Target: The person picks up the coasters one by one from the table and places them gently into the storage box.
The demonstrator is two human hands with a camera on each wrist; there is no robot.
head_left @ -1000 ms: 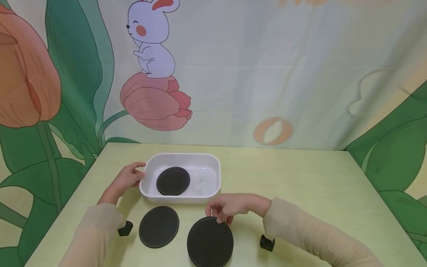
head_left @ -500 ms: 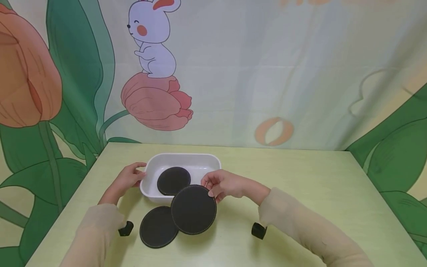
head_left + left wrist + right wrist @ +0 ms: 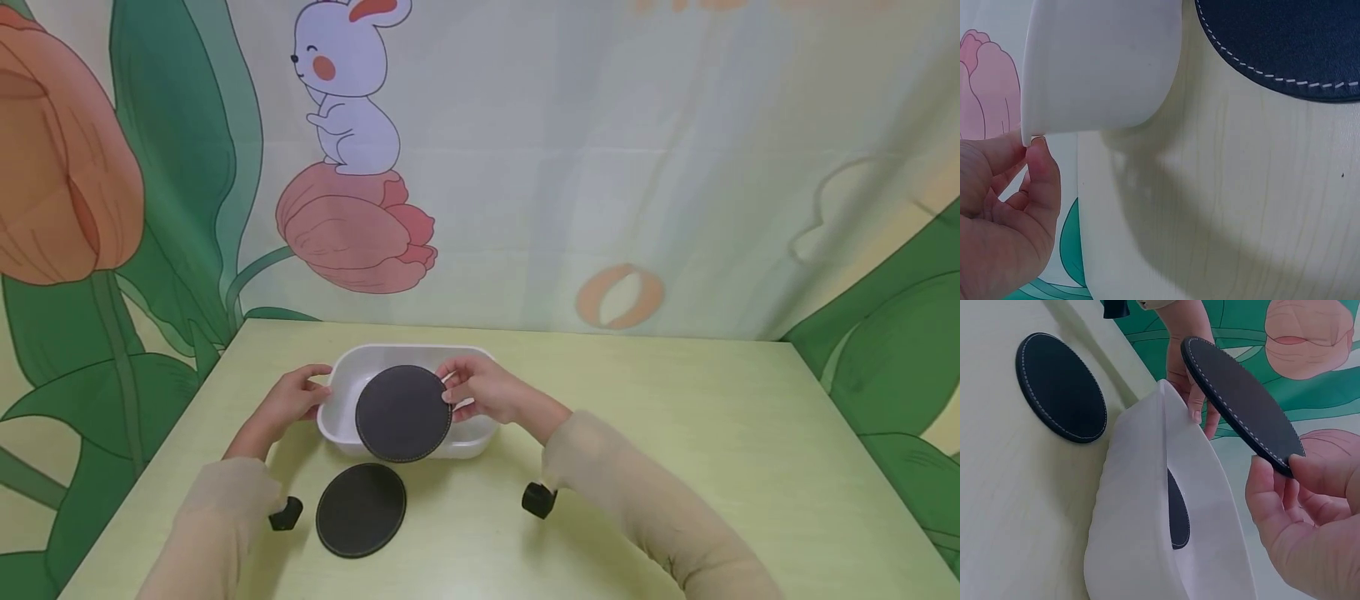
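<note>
My right hand (image 3: pixel 483 387) pinches the edge of a round black coaster (image 3: pixel 403 414) with pale stitching. It is held tilted above the white rectangular tub (image 3: pixel 463 448), apart from the rim. My left hand (image 3: pixel 291 396) grips the tub's left end; the left wrist view shows its thumb and fingers (image 3: pixel 1043 181) at the rim. Inside the tub lies another black coaster (image 3: pixel 1177 515), partly visible in the right wrist view and hidden in the head view behind the held one. A third black coaster (image 3: pixel 362 510) lies flat on the table in front of the tub.
The pale yellow-green table (image 3: pixel 675 467) extends right of the tub. Behind it hangs a curtain (image 3: pixel 510 167) printed with a rabbit, tulips and leaves. Small black blocks (image 3: pixel 539 500) show beneath both sleeves.
My right hand has lifted the coaster off the table and carried it up and left, over the tub. My left hand stays at the tub's end.
</note>
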